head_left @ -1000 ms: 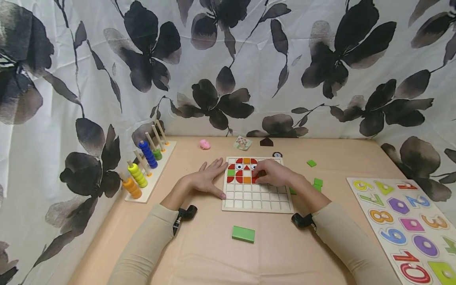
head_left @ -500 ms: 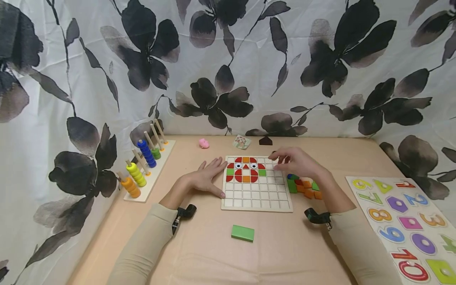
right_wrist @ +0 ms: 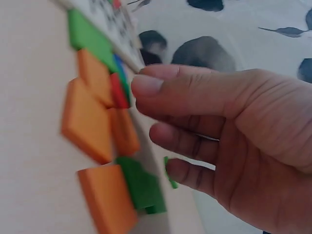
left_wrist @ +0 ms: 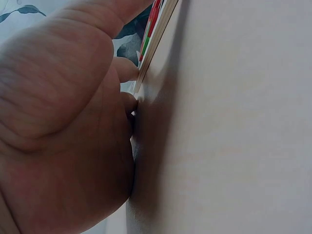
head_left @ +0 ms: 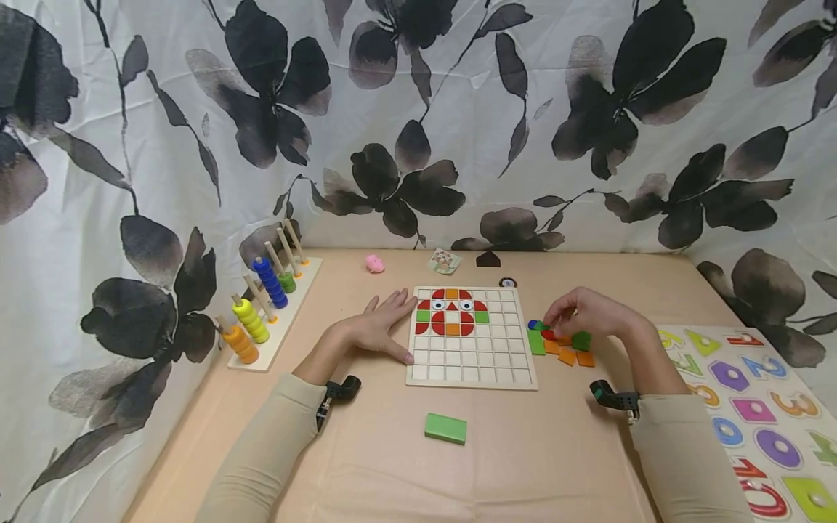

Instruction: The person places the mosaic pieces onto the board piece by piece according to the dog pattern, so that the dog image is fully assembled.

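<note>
A white gridded board (head_left: pixel 471 363) lies on the table, with red, orange, green and eye-patterned tiles (head_left: pixel 452 329) set into its upper left cells. My left hand (head_left: pixel 379 327) rests beside the board, fingers spread and touching its left edge; the left wrist view shows the palm (left_wrist: pixel 63 112) low over the table. Right of the board, my right hand (head_left: pixel 591 314) hovers above a small heap of loose tiles. Its fingers bend loosely, thumb near the index finger, and no tile is visible between them. Orange tiles (right_wrist: pixel 87 119) and a green tile (right_wrist: pixel 139 180) lie just beside it.
At left stands a peg board (head_left: pixel 301 290) with coloured rings. A number puzzle (head_left: pixel 785 414) lies at right, a green block (head_left: pixel 446 428) in front. Along the back are a pink toy (head_left: pixel 375 264), a picture card (head_left: pixel 444 261), a dark piece (head_left: pixel 488 259) and a round piece (head_left: pixel 508 282).
My right hand has left the board and moved right to the loose tiles. A green tile now shows in the cell where it was. My left hand has stayed in place.
</note>
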The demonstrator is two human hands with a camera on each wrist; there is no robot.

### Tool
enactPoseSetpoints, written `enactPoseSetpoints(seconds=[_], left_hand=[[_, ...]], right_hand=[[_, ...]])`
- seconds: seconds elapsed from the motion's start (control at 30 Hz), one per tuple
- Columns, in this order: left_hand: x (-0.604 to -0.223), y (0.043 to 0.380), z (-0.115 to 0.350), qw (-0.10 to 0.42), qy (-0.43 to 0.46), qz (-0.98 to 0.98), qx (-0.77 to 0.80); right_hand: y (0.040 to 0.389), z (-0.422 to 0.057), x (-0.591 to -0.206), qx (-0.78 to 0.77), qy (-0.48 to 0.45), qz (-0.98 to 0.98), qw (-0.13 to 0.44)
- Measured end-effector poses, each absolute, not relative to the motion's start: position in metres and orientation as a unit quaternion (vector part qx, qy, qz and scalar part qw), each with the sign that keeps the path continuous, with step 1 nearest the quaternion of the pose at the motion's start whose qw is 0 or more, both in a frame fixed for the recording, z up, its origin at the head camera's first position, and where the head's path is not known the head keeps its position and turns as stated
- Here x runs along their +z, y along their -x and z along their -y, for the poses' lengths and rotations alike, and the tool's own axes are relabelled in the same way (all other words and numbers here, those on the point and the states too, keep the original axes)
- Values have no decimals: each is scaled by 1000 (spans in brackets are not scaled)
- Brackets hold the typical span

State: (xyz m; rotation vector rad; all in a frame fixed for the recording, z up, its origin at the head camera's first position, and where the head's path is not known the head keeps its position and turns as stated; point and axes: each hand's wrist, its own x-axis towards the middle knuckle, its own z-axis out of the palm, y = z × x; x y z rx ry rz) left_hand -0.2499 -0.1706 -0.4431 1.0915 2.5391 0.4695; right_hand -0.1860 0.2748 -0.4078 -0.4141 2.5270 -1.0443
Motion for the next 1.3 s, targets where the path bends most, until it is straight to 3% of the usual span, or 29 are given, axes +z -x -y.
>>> enactPoseSetpoints(seconds=[0.73, 1.07, 1.3], left_hand=[[-440, 250, 167, 167, -383, -895, 154], [-443, 250, 168, 169, -381, -896, 153], [-443, 248, 170, 165, -385, -894, 162]], right_hand=[[184, -269, -416, -360, 142, -902, 192], [186, -235, -395, -396, 165, -899, 83], [199, -191, -404, -393, 226, -886, 92]])
